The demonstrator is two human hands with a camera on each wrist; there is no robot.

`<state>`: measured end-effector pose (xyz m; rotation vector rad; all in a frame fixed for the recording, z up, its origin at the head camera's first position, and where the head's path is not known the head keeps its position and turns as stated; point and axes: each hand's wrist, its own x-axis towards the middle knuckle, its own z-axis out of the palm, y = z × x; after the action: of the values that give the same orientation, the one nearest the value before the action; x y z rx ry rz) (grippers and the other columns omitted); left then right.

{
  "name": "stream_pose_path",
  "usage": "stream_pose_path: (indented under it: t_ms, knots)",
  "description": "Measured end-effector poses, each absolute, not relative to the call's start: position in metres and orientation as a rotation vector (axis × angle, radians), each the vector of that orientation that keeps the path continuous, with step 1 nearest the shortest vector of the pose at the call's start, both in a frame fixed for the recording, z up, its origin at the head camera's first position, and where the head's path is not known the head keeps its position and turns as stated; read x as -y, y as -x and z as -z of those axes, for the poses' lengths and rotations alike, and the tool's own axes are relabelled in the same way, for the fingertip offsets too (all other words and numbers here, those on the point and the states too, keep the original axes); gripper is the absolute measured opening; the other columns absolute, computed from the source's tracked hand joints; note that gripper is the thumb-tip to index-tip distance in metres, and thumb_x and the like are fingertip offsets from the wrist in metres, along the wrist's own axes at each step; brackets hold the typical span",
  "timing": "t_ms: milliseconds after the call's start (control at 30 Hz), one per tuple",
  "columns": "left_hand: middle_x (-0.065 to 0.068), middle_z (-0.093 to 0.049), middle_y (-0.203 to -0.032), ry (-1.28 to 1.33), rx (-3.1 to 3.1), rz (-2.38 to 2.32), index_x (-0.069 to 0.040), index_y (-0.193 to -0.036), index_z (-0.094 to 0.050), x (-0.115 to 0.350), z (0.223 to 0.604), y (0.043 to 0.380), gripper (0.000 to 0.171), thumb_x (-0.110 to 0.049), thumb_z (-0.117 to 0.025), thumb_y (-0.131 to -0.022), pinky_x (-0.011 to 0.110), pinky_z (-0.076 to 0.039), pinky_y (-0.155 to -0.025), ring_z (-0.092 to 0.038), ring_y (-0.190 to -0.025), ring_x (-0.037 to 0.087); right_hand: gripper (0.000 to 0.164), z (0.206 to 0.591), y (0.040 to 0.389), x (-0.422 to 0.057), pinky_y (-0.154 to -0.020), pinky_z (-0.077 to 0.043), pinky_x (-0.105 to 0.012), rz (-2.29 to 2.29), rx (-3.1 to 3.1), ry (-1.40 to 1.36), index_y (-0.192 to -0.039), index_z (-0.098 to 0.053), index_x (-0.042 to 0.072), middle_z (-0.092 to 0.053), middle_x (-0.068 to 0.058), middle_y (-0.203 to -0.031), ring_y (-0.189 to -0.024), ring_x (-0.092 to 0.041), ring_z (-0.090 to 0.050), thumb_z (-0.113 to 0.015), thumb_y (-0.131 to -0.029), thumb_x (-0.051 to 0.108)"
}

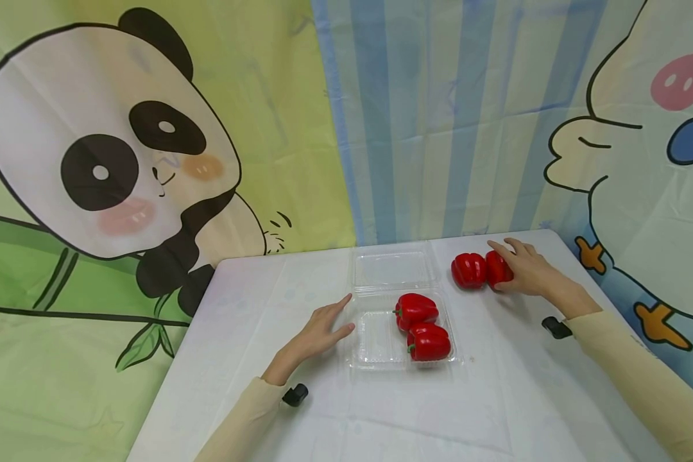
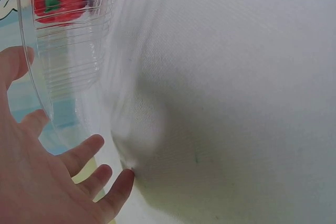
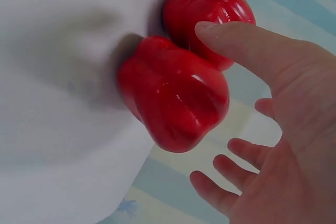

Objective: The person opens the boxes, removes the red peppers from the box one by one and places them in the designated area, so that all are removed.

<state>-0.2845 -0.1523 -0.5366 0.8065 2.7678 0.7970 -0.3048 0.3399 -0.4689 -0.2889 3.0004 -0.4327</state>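
Two red bell peppers sit side by side on the table at the back right: a left one [image 1: 468, 270] and a right one [image 1: 498, 269]. My right hand [image 1: 529, 268] is over the right one, thumb and fingers spread. In the right wrist view, its fingers [image 3: 236, 174] stand apart from the near pepper [image 3: 176, 95]. A clear plastic clamshell box [image 1: 375, 343] lies unfolded in the middle, with a rear pepper [image 1: 416, 311] and a front pepper [image 1: 428, 342] in its right half. My left hand [image 1: 317, 330], fingers spread, is by the box's left edge, holding nothing.
The box's clear lid [image 1: 393, 269] lies folded back behind its base. A white cloth covers the table [image 1: 254, 308]. Behind it hangs a printed curtain [image 1: 393, 128] with a panda and a bird. Each wrist bears a small black device [image 1: 295, 394].
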Motion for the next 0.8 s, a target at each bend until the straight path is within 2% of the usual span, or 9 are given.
stream_pose_path:
  t_ms: [400,567,800]
  knots:
    - [0.015,-0.043,-0.157,-0.836,-2.774,-0.814,-0.020,-0.161,-0.025,0.152,0.535,0.283,0.071,-0.045,-0.053,-0.101,0.059,-0.027,-0.118,-0.039,-0.144,0.041,0.098,0.461,0.302,-0.324,-0.103,-0.024,-0.082,0.410,-3.010,0.423,-0.158,-0.023,0.012,-0.018,-0.033,-0.157,-0.139,-0.060,-0.018,-0.083,-0.081,0.019]
    - [0.017,-0.044,-0.156,-0.856,-2.779,-0.844,-0.017,-0.160,-0.027,0.152,0.536,0.283,0.071,-0.045,-0.054,-0.101,0.061,-0.028,-0.116,-0.040,-0.142,0.042,0.100,0.459,0.302,-0.317,-0.104,-0.026,-0.080,0.419,-3.015,0.474,-0.159,-0.023,0.014,-0.019,-0.031,-0.159,-0.140,-0.057,-0.019,-0.084,-0.080,0.017]
    - [0.014,-0.042,-0.158,-0.820,-2.771,-0.805,-0.021,-0.161,-0.024,0.152,0.534,0.283,0.071,-0.044,-0.053,-0.101,0.058,-0.026,-0.119,-0.038,-0.145,0.039,0.105,0.455,0.301,-0.302,-0.102,-0.035,-0.076,0.435,-3.045,0.585,-0.160,-0.019,0.019,-0.022,-0.027,-0.160,-0.142,-0.053,-0.023,-0.085,-0.079,0.017]
